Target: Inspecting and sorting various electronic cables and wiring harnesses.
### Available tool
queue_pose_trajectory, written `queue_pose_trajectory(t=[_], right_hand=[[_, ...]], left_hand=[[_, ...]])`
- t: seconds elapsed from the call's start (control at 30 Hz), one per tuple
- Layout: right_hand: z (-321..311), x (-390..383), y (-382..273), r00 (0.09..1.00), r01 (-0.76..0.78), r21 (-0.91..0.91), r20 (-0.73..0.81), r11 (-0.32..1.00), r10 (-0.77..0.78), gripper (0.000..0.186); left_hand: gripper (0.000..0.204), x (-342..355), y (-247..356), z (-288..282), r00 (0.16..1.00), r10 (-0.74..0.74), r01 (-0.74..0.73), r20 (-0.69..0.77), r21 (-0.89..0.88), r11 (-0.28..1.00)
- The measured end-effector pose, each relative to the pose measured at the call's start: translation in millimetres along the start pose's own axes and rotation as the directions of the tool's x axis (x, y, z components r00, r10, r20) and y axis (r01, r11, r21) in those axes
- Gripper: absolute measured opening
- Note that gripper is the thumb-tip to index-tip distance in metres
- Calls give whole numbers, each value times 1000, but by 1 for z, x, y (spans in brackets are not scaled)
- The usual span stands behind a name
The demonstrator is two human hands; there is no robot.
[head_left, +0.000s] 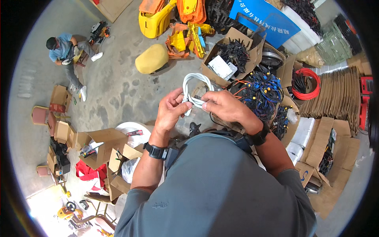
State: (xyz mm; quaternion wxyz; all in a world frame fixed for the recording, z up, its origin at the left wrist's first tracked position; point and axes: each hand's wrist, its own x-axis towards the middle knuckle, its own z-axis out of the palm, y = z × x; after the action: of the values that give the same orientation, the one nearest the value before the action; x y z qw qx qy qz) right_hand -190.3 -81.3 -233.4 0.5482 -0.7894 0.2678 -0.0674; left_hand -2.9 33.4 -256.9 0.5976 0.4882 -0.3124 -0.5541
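Note:
A white cable bundle (192,85) is held up in front of my chest, its loop rising above both hands. My left hand (170,109) grips the lower left side of the bundle, fingers curled around it. My right hand (223,106) closes on the bundle from the right, thumb and fingers pinching the white strands. Both wrists wear black watches. The bundle's lower end is hidden between my hands.
An open cardboard box of black parts (233,55) sits just beyond my hands. A pile of black, blue and orange wires (262,93) lies to the right, a red cable coil (307,83) further right. Yellow plastic housings (156,17) lie far ahead. A person (69,51) sits at far left. Cardboard boxes (100,144) crowd my left.

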Motion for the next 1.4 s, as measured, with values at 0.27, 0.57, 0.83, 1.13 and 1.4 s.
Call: queue_pose_trajectory(t=[0.27, 0.57, 0.83, 1.13, 1.4], right_hand=[[13, 9, 2, 995, -56, 435, 101, 899, 13, 22], [27, 9, -27, 996, -89, 557, 52, 826, 73, 34], [16, -6, -17, 999, -39, 452, -10, 891, 49, 37], [-33, -78, 37, 1000, 5, 319, 12, 948, -9, 35], [-102, -179, 151, 991, -119, 518, 14, 847, 131, 30]], left_hand=[[47, -11, -9, 11, 952, 207, -181, -226, 132, 975], [22, 11, -6, 42, 736, 470, -360, -488, 307, 881], [34, 20, -23, 59, 870, 256, -322, -420, -91, 942], [44, 10, -46, 117, 949, 116, -209, -292, -309, 928], [60, -29, -93, 184, 945, -87, 16, -315, -223, 975]])
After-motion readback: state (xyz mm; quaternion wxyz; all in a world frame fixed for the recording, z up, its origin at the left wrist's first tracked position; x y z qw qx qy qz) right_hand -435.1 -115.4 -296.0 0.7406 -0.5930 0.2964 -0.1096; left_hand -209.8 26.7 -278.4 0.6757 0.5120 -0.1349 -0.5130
